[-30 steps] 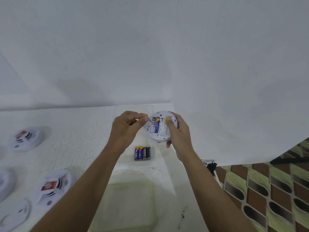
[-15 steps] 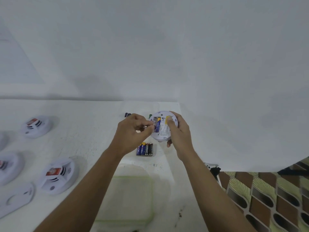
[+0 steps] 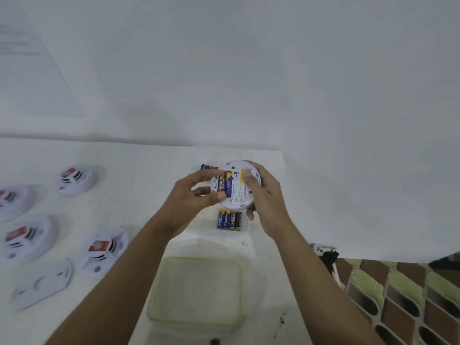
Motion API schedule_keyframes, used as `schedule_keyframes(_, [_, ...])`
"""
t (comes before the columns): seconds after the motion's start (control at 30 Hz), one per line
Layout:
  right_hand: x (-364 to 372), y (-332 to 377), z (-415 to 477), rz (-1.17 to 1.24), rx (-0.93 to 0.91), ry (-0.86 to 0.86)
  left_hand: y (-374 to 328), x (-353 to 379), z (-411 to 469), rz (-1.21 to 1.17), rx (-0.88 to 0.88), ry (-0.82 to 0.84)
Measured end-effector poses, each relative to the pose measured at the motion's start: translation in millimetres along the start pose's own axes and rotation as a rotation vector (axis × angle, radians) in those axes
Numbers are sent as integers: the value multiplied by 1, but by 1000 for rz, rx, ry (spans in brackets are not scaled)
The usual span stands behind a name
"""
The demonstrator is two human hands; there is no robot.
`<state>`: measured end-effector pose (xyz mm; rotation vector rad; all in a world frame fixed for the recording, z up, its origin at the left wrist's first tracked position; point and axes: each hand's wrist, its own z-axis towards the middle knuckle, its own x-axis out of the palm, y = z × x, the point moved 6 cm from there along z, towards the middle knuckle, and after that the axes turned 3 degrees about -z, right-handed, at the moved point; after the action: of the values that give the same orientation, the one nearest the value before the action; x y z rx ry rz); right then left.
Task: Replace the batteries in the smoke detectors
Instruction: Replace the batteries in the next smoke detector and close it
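Note:
A round white smoke detector (image 3: 239,192) is held above the white table, its back side facing me. My right hand (image 3: 263,195) grips its right rim, thumb on the yellow label. My left hand (image 3: 196,192) pinches a black and red battery (image 3: 221,183) at the open compartment, beside a blue and yellow battery (image 3: 229,185) lying in it. Several loose batteries (image 3: 229,220) lie side by side on the table just below the detector. More batteries (image 3: 207,167) peek out behind my left hand.
Several other smoke detectors (image 3: 99,250) and a loose white mounting plate (image 3: 42,285) lie at the left of the table (image 3: 139,190). A green-rimmed plastic container (image 3: 196,292) sits near the front edge. A patterned floor (image 3: 403,295) shows at the right.
My left hand has brought the black and red battery onto the compartment, next to the blue one. The detector is turned more squarely toward me, and the view has shifted a little.

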<state>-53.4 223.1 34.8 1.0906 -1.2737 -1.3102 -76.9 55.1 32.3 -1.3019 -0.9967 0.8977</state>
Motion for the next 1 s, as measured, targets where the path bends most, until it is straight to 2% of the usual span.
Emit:
schedule_keyframes(0.1, [15,1,1,-26,-21,24,-3,-14,-6,-54,19,-25])
schedule_keyframes(0.3, [63,3,-11,-44,1,83,-8,-54,-27,-28,55,-225])
schedule_keyframes(0.43, [100,-1,-24,20,81,294,-20,-80,-49,104,106,-251])
schedule_keyframes(0.57, [133,-4,-38,-110,-33,449,-32,-110,-70,156,122,-240])
schedule_keyframes(0.73, [176,-6,-55,-184,-88,414,-38,-152,-103,181,105,-191])
schedule_keyframes(0.87, [210,-12,-71,-170,-98,414,-27,-193,-131,186,66,-256])
schedule_keyframes(0.93, [221,-16,-76,-194,-102,387,-17,-215,-146,280,48,-287])
schedule_keyframes(1.0, [230,-21,-81,-213,-105,365,-8,-235,-160,505,12,-297])
